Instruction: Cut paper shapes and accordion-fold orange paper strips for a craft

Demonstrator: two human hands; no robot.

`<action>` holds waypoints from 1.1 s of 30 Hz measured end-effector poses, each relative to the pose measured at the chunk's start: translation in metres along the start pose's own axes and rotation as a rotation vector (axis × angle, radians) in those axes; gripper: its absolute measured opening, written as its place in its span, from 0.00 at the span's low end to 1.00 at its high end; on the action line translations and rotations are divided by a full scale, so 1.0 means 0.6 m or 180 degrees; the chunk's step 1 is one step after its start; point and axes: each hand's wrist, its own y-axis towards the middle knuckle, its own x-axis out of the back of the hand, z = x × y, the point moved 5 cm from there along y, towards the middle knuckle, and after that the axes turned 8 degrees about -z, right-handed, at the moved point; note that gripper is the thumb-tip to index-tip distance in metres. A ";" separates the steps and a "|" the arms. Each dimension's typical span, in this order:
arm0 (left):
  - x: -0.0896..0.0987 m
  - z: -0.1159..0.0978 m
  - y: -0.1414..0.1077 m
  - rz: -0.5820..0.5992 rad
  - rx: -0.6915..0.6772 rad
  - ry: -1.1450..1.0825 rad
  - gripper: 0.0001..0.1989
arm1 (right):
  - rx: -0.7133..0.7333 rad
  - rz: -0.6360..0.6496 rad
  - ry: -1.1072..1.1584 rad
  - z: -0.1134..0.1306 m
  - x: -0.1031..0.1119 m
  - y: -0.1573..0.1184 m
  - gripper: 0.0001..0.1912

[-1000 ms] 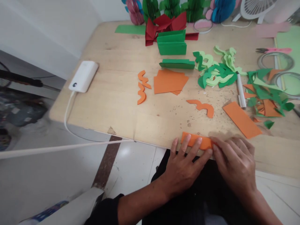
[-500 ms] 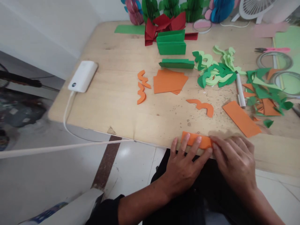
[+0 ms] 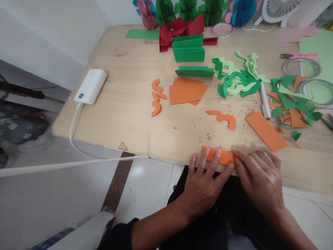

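A folded orange paper strip lies at the table's front edge. My left hand rests on it with spread fingers, their tips pressing its left and middle parts. My right hand pinches the strip's right end between thumb and index finger, its other fingers curled. Beyond the strip lies a wavy orange cutout. To the right is a flat orange rectangle. Farther back is a stack of orange sheets, with more orange cutouts left of it.
Green folded papers, red papers and green cutouts lie farther back. A marker, paper scraps, tape rolls and pink-handled cutters are at the right. A white power bank with a cable sits at the left.
The camera view has shifted slightly, so the table items appear a little to the left. Both hands keep nearly the same pose on the orange strip.
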 end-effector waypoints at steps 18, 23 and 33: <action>-0.005 -0.001 -0.003 -0.0205 -0.0111 0.0214 0.28 | -0.0213 0.0025 0.0058 0.002 0.002 -0.002 0.06; -0.009 -0.002 -0.004 -0.0187 -0.0114 0.0223 0.27 | -0.0338 0.0016 0.0024 0.001 0.004 -0.003 0.07; -0.011 -0.002 -0.008 -0.0167 -0.0166 0.0238 0.29 | -0.0575 -0.0082 0.0284 -0.006 0.009 -0.008 0.06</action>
